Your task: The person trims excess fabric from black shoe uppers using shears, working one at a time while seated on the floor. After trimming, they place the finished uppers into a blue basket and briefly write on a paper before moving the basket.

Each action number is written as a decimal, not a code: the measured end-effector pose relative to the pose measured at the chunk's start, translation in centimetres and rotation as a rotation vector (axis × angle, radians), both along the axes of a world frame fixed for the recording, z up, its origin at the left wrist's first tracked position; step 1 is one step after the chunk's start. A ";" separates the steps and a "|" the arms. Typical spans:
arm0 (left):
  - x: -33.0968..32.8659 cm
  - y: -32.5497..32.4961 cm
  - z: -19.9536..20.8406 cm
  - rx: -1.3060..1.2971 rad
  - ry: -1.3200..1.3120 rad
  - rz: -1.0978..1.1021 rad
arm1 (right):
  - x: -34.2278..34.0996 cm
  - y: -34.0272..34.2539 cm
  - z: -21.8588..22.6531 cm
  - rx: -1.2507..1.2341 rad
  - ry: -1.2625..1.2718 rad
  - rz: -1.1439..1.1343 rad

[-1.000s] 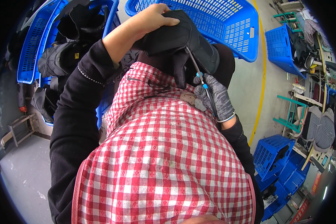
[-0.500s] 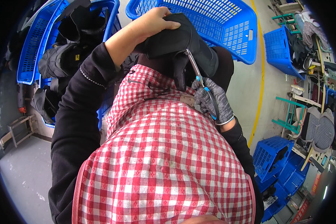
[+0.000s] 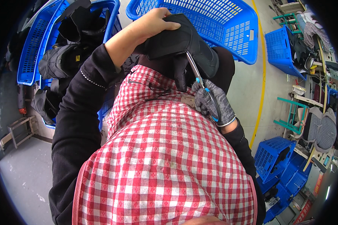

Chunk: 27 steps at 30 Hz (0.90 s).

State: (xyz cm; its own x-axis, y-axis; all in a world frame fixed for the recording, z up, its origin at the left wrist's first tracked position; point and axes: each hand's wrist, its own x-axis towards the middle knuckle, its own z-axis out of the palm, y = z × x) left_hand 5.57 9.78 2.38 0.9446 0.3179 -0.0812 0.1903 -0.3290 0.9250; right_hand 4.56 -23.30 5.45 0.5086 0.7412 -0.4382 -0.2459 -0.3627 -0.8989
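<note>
My bare left hand [image 3: 154,25] grips a black shoe upper [image 3: 178,35] by its top edge, thumb on the near face and fingers behind it. The upper rests over my lap, and a dark flap [image 3: 180,73] hangs from its lower side. In my right hand [image 3: 215,101], in a grey knitted glove, is a pair of scissors [image 3: 194,66] with blue-and-black handles. Its blades point up and away, with the tips against the upper's lower edge. Whether the tips are cutting anything is too small to tell.
An open blue basket [image 3: 248,45] stands just beyond my lap. To the left, blue crates [image 3: 26,60] hold several black uppers [image 3: 60,62]. Rightward, past a yellow floor line [image 3: 262,97], are more blue crates [image 3: 272,157], a green frame [image 3: 289,116] and cluttered workbenches. A low stand [image 3: 18,131] is at left.
The scissors' blades have turned slightly and look a little narrower, their tips staying at the upper's edge. My left hand and the upper have barely moved.
</note>
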 end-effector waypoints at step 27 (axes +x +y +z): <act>0.2 0.2 0.3 -0.029 0.016 -0.009 | 0.6 -0.8 -0.8 -0.188 -0.660 0.161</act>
